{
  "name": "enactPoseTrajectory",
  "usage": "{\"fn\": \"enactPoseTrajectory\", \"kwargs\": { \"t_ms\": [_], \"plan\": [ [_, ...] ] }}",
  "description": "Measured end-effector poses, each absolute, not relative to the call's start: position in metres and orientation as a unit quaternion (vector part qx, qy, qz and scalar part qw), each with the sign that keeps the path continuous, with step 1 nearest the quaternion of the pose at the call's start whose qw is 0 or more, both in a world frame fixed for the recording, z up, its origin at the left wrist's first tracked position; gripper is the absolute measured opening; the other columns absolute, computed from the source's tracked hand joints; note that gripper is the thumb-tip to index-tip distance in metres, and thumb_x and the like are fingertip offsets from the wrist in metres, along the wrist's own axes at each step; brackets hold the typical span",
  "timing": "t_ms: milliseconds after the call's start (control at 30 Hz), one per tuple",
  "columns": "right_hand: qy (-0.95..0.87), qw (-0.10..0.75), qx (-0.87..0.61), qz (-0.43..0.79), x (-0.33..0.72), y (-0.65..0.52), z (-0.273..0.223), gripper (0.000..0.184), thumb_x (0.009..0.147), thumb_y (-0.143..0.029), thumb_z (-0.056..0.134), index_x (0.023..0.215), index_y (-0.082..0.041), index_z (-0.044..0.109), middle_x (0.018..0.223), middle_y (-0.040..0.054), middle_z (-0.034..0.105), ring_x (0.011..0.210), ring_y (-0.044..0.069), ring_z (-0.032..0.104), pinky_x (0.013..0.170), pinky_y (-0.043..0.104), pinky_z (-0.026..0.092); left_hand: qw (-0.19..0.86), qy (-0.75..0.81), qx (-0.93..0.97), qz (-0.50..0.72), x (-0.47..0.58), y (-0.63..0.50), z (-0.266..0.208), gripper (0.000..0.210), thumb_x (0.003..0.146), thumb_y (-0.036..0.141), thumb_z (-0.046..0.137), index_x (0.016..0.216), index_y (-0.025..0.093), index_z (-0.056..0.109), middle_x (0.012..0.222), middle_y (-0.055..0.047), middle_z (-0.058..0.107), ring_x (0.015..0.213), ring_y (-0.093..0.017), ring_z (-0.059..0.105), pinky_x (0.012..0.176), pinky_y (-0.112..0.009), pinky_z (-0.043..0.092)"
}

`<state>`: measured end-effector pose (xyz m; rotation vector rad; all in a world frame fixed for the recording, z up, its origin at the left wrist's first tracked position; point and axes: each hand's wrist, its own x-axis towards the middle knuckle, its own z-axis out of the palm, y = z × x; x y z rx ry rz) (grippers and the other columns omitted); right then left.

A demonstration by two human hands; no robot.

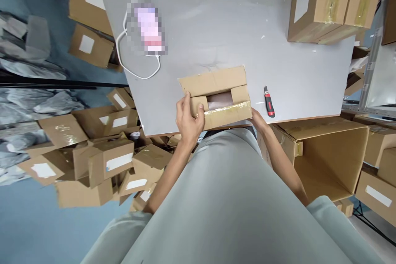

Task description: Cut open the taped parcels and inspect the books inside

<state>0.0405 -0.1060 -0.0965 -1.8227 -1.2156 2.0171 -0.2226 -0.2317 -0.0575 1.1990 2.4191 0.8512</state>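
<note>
A small cardboard box (229, 114) is at the near edge of the grey table, its long flaps folded outward and short flaps partly over the opening. Through the gap something pale and pinkish shows; I cannot make out what it is. My left hand (189, 120) grips the box's left end, thumb on the near flap and fingers along the far side. At the near right corner my right hand (257, 119) holds the box from below, its fingers mostly hidden. A red and black utility knife (269, 103) lies to the right with its blade tip extended.
Taped cartons (328, 4) stand at the table's (216, 37) back right. On the left, a phone (150, 29) lies beside a white cable (119, 49). A large open carton (328, 161) sits below the right edge. Several opened boxes (117, 156) are piled on the floor at left.
</note>
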Motion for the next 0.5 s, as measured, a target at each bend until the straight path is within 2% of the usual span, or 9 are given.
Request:
{"fn": "enactPoseTrajectory", "kwargs": {
  "t_ms": [100, 167, 233, 300, 367, 433, 500],
  "plan": [
    [-0.378, 0.107, -0.618, 0.681, 0.056, -0.099, -0.079, 0.063, 0.082, -0.079, 0.07, 0.111, -0.023, 0.073, 0.117, 0.01, 0.079, 0.116, 0.028, 0.07, 0.107, 0.047, 0.057, 0.171, 0.83, 0.433, 0.306, -0.217, -0.219, -0.063, 0.063, 0.114, 0.056, 0.043, 0.165, 0.019, 0.05, 0.152, -0.024, 0.063, 0.147, -0.031, 0.061, 0.122, -0.051, 0.051],
    [-0.417, 0.147, -0.655, 0.613, 0.066, -0.097, -0.058, 0.071, 0.079, -0.082, 0.074, 0.118, -0.023, 0.071, 0.122, 0.012, 0.076, 0.115, 0.028, 0.071, 0.104, 0.046, 0.059, 0.192, 0.813, 0.447, 0.319, -0.215, -0.211, -0.072, 0.065, 0.116, 0.056, 0.034, 0.168, 0.018, 0.045, 0.157, -0.024, 0.06, 0.152, -0.03, 0.057, 0.125, -0.051, 0.049],
    [-0.478, 0.182, -0.683, 0.522, 0.071, -0.098, -0.031, 0.072, 0.078, -0.077, 0.08, 0.126, -0.023, 0.068, 0.129, 0.0141, 0.072, 0.118, 0.029, 0.07, 0.103, 0.046, 0.061, 0.226, 0.796, 0.456, 0.326, -0.213, -0.203, -0.083, 0.064, 0.118, 0.051, 0.028, 0.17, 0.017, 0.04, 0.163, -0.025, 0.056, 0.157, -0.028, 0.053, 0.128, -0.049, 0.046],
    [-0.539, 0.211, -0.683, 0.445, 0.069, -0.102, -0.004, 0.066, 0.083, -0.068, 0.082, 0.131, -0.025, 0.067, 0.135, 0.0147, 0.069, 0.123, 0.029, 0.069, 0.101, 0.045, 0.063, 0.269, 0.786, 0.46, 0.314, -0.21, -0.197, -0.092, 0.062, 0.116, 0.048, 0.034, 0.168, 0.015, 0.044, 0.166, -0.025, 0.053, 0.159, -0.029, 0.05, 0.13, -0.05, 0.044],
    [-0.586, 0.226, -0.671, 0.394, 0.059, -0.109, 0.017, 0.051, 0.091, -0.061, 0.077, 0.129, -0.028, 0.07, 0.135, 0.0128, 0.068, 0.12, 0.027, 0.07, 0.098, 0.043, 0.064, 0.312, 0.774, 0.454, 0.312, -0.208, -0.192, -0.096, 0.058, 0.11, 0.046, 0.049, 0.159, 0.015, 0.055, 0.163, -0.024, 0.055, 0.157, -0.033, 0.053, 0.129, -0.052, 0.045],
    [-0.615, 0.233, -0.652, 0.377, 0.045, -0.115, 0.028, 0.037, 0.098, -0.057, 0.072, 0.12, -0.027, 0.073, 0.125, 0.0102, 0.072, 0.109, 0.023, 0.073, 0.092, 0.041, 0.065, 0.361, 0.759, 0.414, 0.351, -0.206, -0.191, -0.094, 0.051, 0.103, 0.047, 0.061, 0.143, 0.016, 0.068, 0.151, -0.021, 0.067, 0.145, -0.035, 0.062, 0.123, -0.052, 0.051],
    [-0.626, 0.243, -0.636, 0.381, 0.032, -0.12, 0.031, 0.031, 0.103, -0.054, 0.068, 0.112, -0.025, 0.074, 0.114, 0.0079, 0.074, 0.099, 0.021, 0.073, 0.085, 0.037, 0.065, 0.415, 0.742, 0.327, 0.413, -0.205, -0.193, -0.087, 0.043, 0.099, 0.052, 0.065, 0.124, 0.018, 0.075, 0.13, -0.015, 0.078, 0.125, -0.032, 0.072, 0.111, -0.046, 0.06]
  ]
}}
